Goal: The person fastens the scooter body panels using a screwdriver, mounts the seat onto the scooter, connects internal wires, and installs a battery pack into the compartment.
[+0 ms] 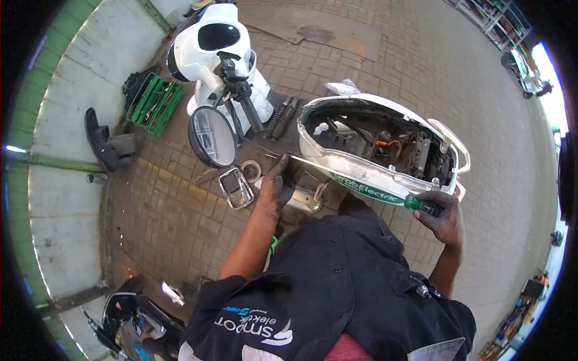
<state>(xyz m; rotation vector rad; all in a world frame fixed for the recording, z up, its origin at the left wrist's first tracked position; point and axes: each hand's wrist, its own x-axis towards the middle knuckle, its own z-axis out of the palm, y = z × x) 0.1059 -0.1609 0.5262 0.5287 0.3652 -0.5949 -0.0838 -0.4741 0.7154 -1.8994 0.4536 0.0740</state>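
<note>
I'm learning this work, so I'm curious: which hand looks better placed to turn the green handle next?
Probably the right hand: it grips the green handle beside the white body. The left hand is away from the handle, near the body's other end.

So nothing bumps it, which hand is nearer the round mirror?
Left. The left hand is beside the round mirror, not touching; the right hand is farther off, holding the green handle.
</note>
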